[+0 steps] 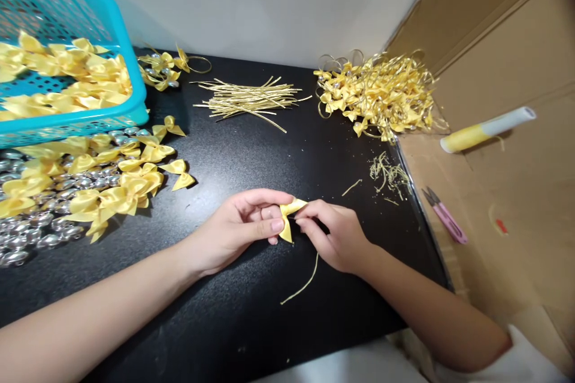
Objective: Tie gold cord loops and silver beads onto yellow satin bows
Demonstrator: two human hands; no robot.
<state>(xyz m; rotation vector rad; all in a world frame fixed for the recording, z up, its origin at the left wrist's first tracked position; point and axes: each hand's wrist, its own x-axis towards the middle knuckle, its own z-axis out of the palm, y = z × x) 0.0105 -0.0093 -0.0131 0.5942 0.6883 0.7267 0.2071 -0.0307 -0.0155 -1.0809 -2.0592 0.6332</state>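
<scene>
A small yellow bow (286, 221) is held just above the black table (251, 161), between the person's two hands and near the middle of the view. The left hand (254, 218) is partly curled, its thumb and forefinger pinching the bow's left side while the other fingers fold in behind. The right hand (335, 233) is nearly closed, its thumb and forefinger brought together beside the bow's right edge; they seem to have hold of a gold cord (305, 287), whose loose end curves out below that hand, though the part at the fingertips is too thin to make out. The bow looks like satin ribbon, so it should be very light, soft and a bit slippery, easily creased or squashed if gripped hard across its loops. The gathered middle is likely the firmest place to take hold, with a light pinch that leaves the loops and tails free. The cord looks thin and springy, apt to keep a bend, and is probably best held close to its working end. More straight cords (251, 99) lie bunched farther back, and on the left silvery beads (49, 233), smooth and likely to roll, spread among other bows (135, 185).
</scene>
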